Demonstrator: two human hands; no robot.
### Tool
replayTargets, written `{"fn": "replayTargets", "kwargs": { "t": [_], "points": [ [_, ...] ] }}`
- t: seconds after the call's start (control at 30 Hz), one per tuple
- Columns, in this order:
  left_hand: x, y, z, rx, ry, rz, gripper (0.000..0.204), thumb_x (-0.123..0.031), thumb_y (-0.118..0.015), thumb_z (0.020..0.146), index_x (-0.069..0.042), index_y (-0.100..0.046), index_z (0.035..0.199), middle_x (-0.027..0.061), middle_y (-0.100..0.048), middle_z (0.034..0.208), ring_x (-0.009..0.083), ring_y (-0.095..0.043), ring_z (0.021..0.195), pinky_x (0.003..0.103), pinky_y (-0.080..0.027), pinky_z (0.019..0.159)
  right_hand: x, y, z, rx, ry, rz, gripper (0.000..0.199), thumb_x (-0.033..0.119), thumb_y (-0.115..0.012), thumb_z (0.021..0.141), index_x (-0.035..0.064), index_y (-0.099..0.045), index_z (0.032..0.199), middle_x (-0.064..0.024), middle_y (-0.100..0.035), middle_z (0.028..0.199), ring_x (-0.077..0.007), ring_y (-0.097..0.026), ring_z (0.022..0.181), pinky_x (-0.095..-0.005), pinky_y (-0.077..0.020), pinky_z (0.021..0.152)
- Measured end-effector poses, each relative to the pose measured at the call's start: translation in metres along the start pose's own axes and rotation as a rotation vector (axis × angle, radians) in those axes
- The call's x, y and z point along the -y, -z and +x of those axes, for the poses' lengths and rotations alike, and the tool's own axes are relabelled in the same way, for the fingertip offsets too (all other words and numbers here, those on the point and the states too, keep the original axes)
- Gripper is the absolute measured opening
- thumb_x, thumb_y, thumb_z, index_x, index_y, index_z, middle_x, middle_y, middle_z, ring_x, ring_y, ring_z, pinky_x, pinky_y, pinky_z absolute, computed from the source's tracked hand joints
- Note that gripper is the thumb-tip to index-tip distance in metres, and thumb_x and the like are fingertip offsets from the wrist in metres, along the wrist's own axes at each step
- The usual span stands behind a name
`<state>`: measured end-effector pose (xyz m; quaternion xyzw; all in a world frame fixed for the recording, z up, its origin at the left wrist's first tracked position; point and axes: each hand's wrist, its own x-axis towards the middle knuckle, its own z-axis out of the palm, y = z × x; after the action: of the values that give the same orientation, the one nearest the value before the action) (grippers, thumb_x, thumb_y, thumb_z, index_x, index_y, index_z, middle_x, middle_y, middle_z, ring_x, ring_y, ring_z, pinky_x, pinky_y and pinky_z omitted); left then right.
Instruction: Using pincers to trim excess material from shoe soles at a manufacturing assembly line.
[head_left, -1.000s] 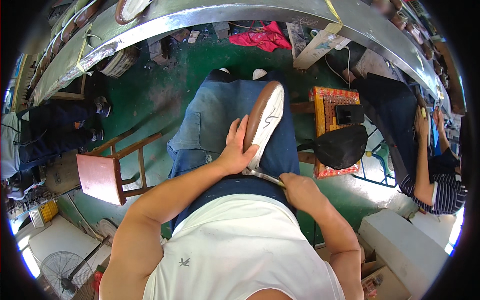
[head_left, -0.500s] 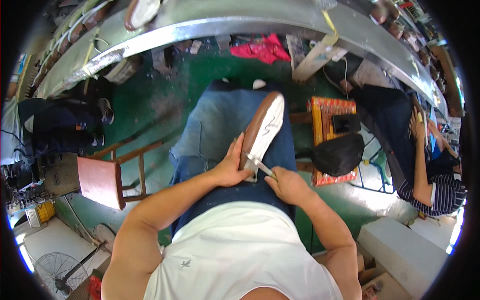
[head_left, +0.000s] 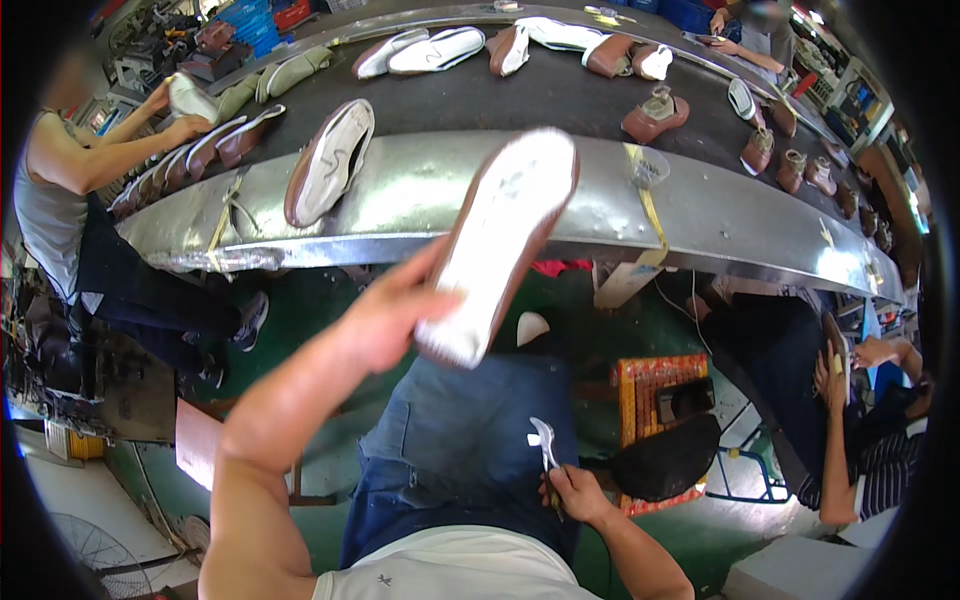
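Legible words or numbers: none. Marks only:
- White shirt [head_left: 460, 560]: one small dark emblem [head_left: 385, 580], wearer's left front, wordless.
- Bench shoe [head_left: 331, 165], white face: dark hand-drawn squiggle [head_left: 337, 160], not readable as a letter or number.
- Held shoe [head_left: 500, 250], white face: faint grey marks [head_left: 512, 183] toward the upper end, blurred, unreadable.

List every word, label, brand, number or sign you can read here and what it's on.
No words or numbers can be read.
Held shoe in left hand: faint dark marks, too blurred to read.
Shoe on metal bench, left: dark squiggle, no clear word.
White shirt: small dark emblem.
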<state>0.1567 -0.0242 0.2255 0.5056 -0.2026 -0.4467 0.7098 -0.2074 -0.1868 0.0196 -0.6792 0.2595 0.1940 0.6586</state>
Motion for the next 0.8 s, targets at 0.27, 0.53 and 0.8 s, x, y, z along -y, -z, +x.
{"fn": "replayTargets", "kwargs": {
  "t": [0.27,0.53,0.8],
  "points": [
    [-0.103,0.005,0.304,-0.253,-0.115,1.235,0.064,-0.017,-0.062,0.095,-0.009,-0.040,0.155,0.0117,-0.056,0.144,0.0277,-0.060,0.126,0.045,-0.047,0.105,0.013,0.032,0.025,0.059,-0.119,0.366,0.042,0.032,-0.044,0.110,-0.0063,-0.061,0.112,-0.0122,-0.070,0.093,-0.0194,-0.070,0.078,-0.0326,-0.0569,0.072],
    [-0.084,0.098,0.354,-0.051,-0.475,2.038,0.046,-0.012,-0.054,0.091,-0.008,-0.058,0.137,0.0173,-0.061,0.138,0.0357,-0.055,0.131,0.045,-0.045,0.109,0.049,0.057,0.040,0.101,-0.203,0.417,0.043,0.033,-0.043,0.111,-0.0068,-0.058,0.117,-0.0144,-0.068,0.098,-0.0228,-0.069,0.082,-0.0344,-0.0561,0.076],
    [-0.181,0.280,0.236,-0.811,0.512,1.976,0.091,-0.044,-0.081,0.078,-0.004,-0.043,0.151,0.0197,-0.052,0.149,0.0379,-0.040,0.145,0.055,-0.037,0.113,0.044,0.057,0.045,0.109,-0.187,0.399,0.044,0.032,-0.043,0.111,-0.0080,-0.058,0.118,-0.0168,-0.070,0.099,-0.0252,-0.071,0.083,-0.0359,-0.0574,0.076]
  ]
}}
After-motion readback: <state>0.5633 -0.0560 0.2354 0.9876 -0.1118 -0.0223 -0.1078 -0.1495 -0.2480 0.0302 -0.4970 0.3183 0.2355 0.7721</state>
